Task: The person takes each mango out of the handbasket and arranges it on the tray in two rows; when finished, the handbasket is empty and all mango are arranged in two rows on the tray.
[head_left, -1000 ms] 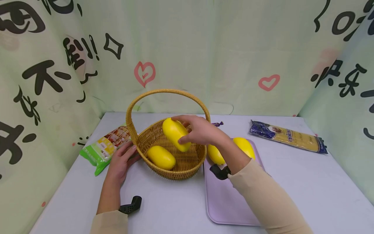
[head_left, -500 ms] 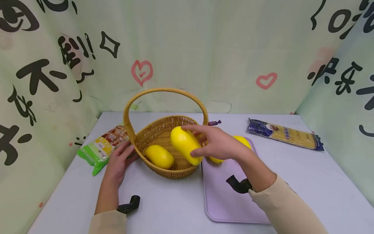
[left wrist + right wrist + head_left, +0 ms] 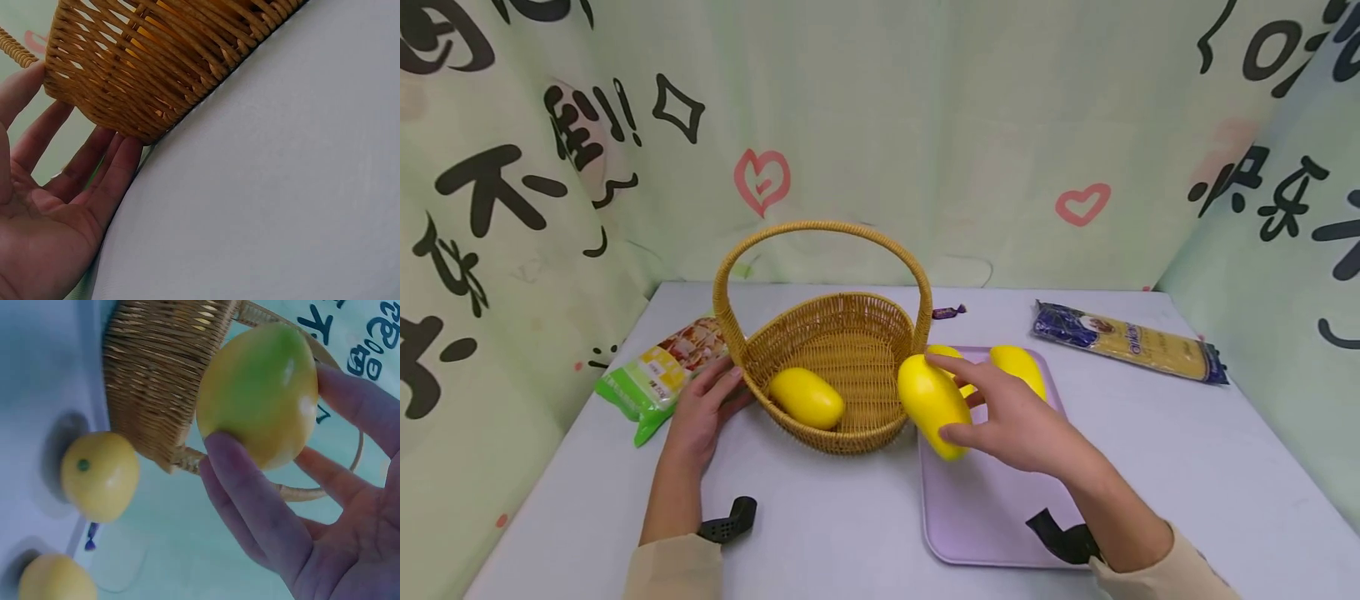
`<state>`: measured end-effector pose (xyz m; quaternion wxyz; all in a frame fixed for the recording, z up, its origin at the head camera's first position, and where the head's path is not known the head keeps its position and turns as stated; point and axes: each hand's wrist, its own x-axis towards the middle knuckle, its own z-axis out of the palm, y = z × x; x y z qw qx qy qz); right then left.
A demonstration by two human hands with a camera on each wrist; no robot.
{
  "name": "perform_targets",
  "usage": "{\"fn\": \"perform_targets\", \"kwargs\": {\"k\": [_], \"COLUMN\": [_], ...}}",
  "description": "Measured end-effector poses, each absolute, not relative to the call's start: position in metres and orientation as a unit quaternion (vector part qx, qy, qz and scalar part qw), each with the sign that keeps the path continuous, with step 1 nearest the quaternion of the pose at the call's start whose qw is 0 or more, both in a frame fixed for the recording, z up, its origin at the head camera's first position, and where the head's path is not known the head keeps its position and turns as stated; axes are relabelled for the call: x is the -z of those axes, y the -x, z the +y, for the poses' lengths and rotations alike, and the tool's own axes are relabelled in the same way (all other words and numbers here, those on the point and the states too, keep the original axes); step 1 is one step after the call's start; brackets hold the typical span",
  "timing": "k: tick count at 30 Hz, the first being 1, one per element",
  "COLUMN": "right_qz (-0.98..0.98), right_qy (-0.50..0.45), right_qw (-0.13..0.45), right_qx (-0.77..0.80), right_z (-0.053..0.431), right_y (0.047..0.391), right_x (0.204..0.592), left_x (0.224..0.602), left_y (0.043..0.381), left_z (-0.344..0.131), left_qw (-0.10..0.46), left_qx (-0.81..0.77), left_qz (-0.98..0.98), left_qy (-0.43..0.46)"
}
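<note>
My right hand (image 3: pixel 1026 425) pinches a yellow mango (image 3: pixel 931 404) between thumb and fingertips, over the left edge of the lilac tray (image 3: pixel 985 517). A green blush shows on this mango (image 3: pixel 262 394) in the right wrist view. Another mango (image 3: pixel 806 398) lies inside the wicker basket (image 3: pixel 872 367), towards its left. Two more mangoes rest at the tray's far end; one (image 3: pixel 1017 369) sits right, the other (image 3: pixel 943 351) is partly hidden behind the held mango. With fingers extended, my left hand (image 3: pixel 703 417) touches the basket's left side; its fingertips (image 3: pixel 128 150) meet the weave low down.
A green-ended food bag (image 3: pixel 658 375) lies left of the basket, partly behind my left hand. At the back right is a long pack of noodles (image 3: pixel 1131 342). A small purple-wrapped candy (image 3: pixel 949 312) sits behind the tray. A printed curtain (image 3: pixel 880 125) surrounds the white table (image 3: pixel 820 533).
My right hand has carried the mango from above the basket rightwards and towards me, to over the tray's left edge. The left hand has stayed at the basket's side.
</note>
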<state>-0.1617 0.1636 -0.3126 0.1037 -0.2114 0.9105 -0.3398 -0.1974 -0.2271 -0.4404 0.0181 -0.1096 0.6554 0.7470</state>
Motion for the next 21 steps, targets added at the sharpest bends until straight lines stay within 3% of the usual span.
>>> {"fn": "perform_targets", "kwargs": {"k": [6, 21], "right_qz": [0.931, 0.948], "right_qy": [0.161, 0.085], "right_qw": [0.100, 0.161], "right_qx": [0.313, 0.261], "right_z": [0.173, 0.172], "right_y": [0.148, 0.130], "right_x": [0.325, 0.356], "left_x": [0.443, 0.443], "left_y": [0.196, 0.199], "left_z": [-0.227, -0.226], "left_qw": [0.018, 0.007], "left_qx": [-0.746, -0.741], "left_qz": [0.656, 0.662], "left_qy": [0.113, 0.116]}}
